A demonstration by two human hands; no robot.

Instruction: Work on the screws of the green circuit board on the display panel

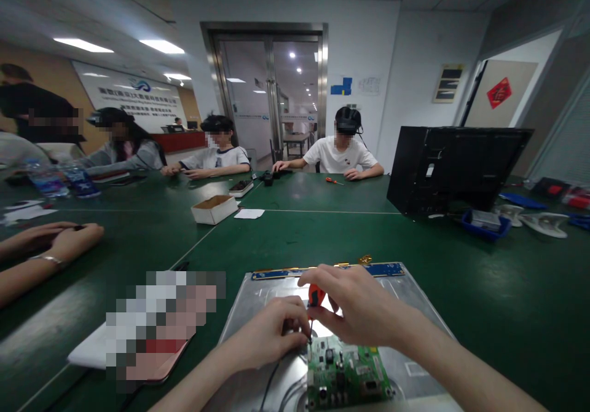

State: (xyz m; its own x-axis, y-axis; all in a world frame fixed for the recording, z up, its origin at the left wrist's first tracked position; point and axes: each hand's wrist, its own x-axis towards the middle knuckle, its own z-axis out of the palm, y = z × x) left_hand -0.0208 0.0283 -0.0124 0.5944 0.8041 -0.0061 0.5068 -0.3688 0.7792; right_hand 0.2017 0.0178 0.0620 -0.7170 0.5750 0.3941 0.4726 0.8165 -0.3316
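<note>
A screwdriver (316, 295) with an orange and black handle stands upright in my right hand (364, 304), fingers wrapped around the handle's top and side. Its shaft points down to the upper left corner of a green circuit board (345, 375). My left hand (271, 329) is closed in a pinch beside the shaft tip; what its fingertips hold, if anything, is hidden. The board lies on a silvery metal panel (244, 304), with dark cables running out at its left. Along the panel's far edge runs a narrow blue circuit strip (389, 269).
A blurred-out pinkish item (161, 350) lies left of the panel. Further off are an open white box (214, 209), a black monitor (452, 166) and a blue tray (486, 224). A co-worker's hands (69, 240) rest at left; several people sit across the green table (295, 233).
</note>
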